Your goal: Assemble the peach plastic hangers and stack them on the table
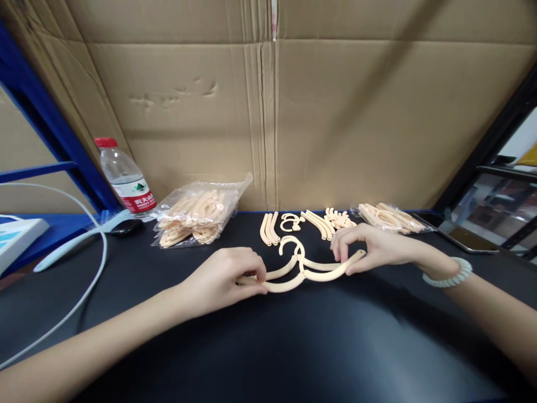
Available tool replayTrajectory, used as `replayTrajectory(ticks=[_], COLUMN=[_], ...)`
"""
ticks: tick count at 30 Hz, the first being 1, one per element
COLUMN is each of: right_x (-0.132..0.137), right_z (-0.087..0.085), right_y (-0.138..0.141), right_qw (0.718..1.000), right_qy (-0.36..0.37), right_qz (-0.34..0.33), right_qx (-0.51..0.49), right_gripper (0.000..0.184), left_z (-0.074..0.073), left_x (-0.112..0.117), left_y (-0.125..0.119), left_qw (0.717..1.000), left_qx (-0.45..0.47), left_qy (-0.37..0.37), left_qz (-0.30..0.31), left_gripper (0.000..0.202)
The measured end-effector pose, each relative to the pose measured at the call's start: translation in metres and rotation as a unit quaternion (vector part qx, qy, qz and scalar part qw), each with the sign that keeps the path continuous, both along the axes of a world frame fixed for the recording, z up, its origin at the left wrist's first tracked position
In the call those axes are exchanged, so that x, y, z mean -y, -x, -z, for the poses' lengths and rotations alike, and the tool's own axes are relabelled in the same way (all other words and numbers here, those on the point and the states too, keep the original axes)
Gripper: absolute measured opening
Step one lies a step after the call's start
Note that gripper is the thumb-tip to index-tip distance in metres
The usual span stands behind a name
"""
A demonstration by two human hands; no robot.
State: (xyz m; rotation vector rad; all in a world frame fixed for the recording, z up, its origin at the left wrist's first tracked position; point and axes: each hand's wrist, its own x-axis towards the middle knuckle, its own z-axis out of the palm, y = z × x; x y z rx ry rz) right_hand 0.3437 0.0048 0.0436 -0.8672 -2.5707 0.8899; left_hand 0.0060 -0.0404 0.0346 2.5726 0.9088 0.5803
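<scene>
A cream plastic folding hanger (302, 274), with a curved hook at its middle and paired curved arms on both sides, is held just over the black tabletop. My left hand (230, 274) pinches the ends of its left arms between thumb and fingers. On the other side, my right hand (364, 246) grips the right arms near their tips. The hook points up and curls to the left. Behind the hanger lie loose curved arm pieces (269, 228), hook pieces (290, 222), more arm pieces (319, 224) and a pile of small cream parts (339, 218).
A clear bag of cream parts (195, 212) sits at back left, beside a red-capped water bottle (128, 179). At back right are another bagged bundle (390, 217) and a phone (465, 235). A white cable (103, 252) loops at left. Cardboard (188, 112) stands behind the table.
</scene>
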Motion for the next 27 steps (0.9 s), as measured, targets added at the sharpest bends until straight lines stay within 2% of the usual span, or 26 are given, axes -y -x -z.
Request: replayTrajectory(ticks=[2, 5, 8, 13, 16, 22, 27], right_x=[0.0, 0.0, -0.001, -0.002, -0.001, -0.005, -0.01], right_z=[0.002, 0.007, 0.01, 0.007, 0.004, 0.007, 0.012], right_y=[0.002, 0.002, 0.0, -0.001, 0.0, -0.002, -0.004], right_qw=[0.999, 0.997, 0.996, 0.996, 0.994, 0.993, 0.989], right_qy=[-0.022, -0.028, -0.008, 0.019, 0.006, -0.02, -0.083], right_qz=[-0.02, -0.023, -0.008, 0.022, 0.024, 0.036, 0.072], right_qx=[0.021, 0.061, 0.088, 0.09, 0.109, 0.106, 0.1], right_gripper=[0.02, 0.017, 0.015, 0.016, 0.009, 0.009, 0.006], left_z=[0.002, 0.004, 0.005, 0.011, 0.014, 0.026, 0.036], left_x=[0.003, 0.007, 0.007, 0.005, 0.002, -0.01, -0.019], left_y=[-0.002, -0.004, -0.005, -0.004, -0.004, 0.001, 0.008], left_qw=[0.996, 0.991, 0.99, 0.987, 0.988, 0.984, 0.98], left_qx=[-0.042, -0.065, -0.08, -0.082, -0.07, -0.058, -0.038], left_qy=[-0.067, -0.109, -0.114, -0.134, -0.139, -0.171, -0.195], left_qz=[0.033, 0.041, 0.026, 0.02, 0.018, 0.011, -0.011], left_gripper=[0.012, 0.014, 0.004, 0.018, 0.02, 0.02, 0.024])
